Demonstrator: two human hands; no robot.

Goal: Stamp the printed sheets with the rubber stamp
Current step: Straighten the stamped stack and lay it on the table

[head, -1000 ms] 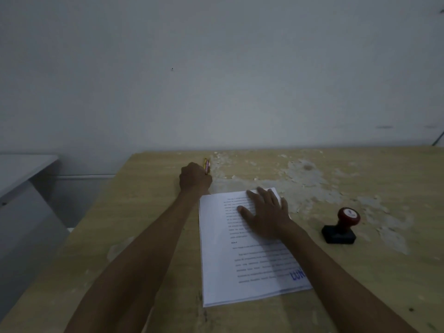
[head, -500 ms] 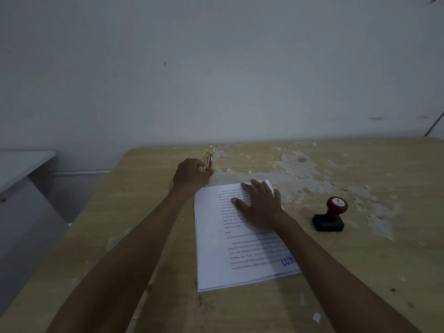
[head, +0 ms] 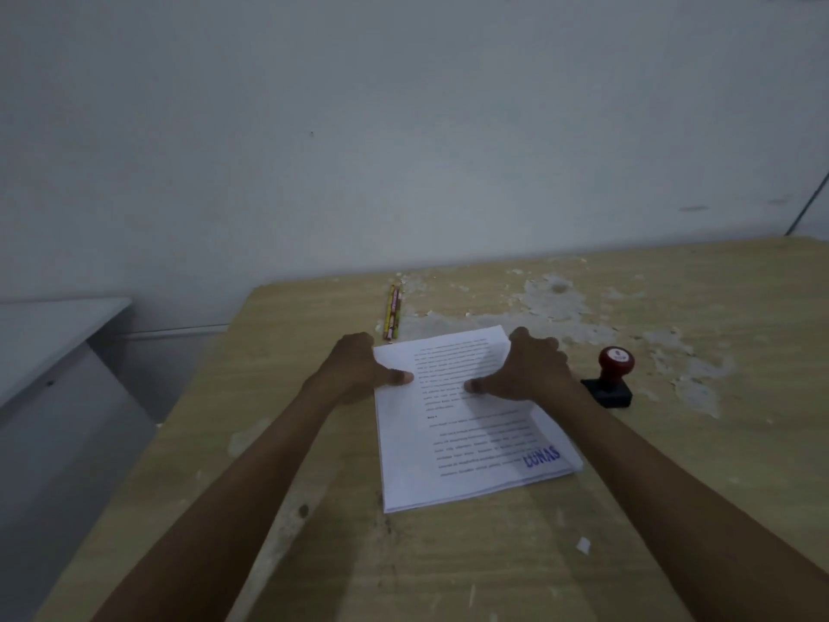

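A stack of printed sheets lies on the wooden table, its top sheet bearing a blue "LUNAS" stamp mark at the near right corner. My left hand grips the stack's far left edge, thumb on top. My right hand grips the far right edge, thumb pressed on the text. The rubber stamp, with a red knob and black base, stands upright on the table just right of my right hand, untouched.
Two pencils lie side by side beyond the stack's far left corner. The tabletop has peeled, pale patches toward the back right. A grey wall stands behind the table, and a grey surface sits off to the left.
My left hand let go of the pencils, which now lie on the table, and moved onto the stack's left edge. My right hand shifted from lying flat to gripping the right edge.
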